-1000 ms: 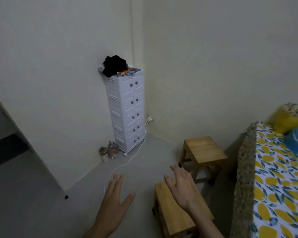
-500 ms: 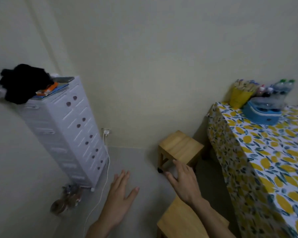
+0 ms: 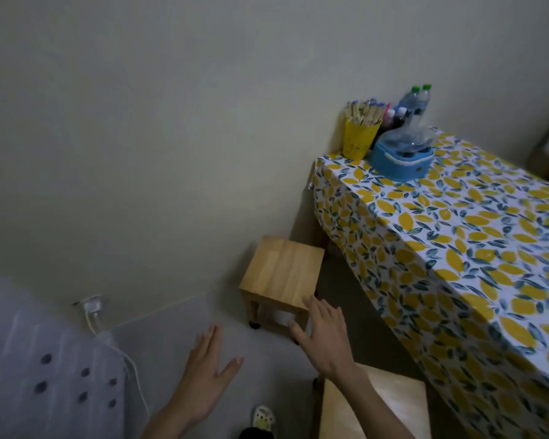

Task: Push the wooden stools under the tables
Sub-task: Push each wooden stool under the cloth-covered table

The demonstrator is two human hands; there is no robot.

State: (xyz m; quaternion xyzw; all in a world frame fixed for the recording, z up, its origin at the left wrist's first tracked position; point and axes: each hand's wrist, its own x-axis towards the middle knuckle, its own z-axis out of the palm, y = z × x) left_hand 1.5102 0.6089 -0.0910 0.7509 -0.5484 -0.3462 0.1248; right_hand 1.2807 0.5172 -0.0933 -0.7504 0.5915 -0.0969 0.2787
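A small wooden stool point(image 3: 282, 270) stands on the grey floor by the wall, just left of a table point(image 3: 457, 248) covered in a lemon-print cloth. A second wooden stool point(image 3: 390, 407) sits at the bottom, close to the table's near side, partly hidden by my right forearm. My right hand point(image 3: 324, 334) hovers open, fingers spread, just in front of the far stool's near edge; contact cannot be told. My left hand point(image 3: 206, 378) is open over the floor, holding nothing.
A white plastic drawer tower point(image 3: 45, 369) stands at the lower left, with a wall plug and white cable point(image 3: 92, 308) beside it. On the table's far corner are a yellow cup of sticks point(image 3: 360, 137), a blue container point(image 3: 400, 160) and bottles. A slipper point(image 3: 263, 419) shows at the bottom.
The view has swung right and moved closer to the table. Both hands have stayed open, and my right hand has come nearer to the far stool.
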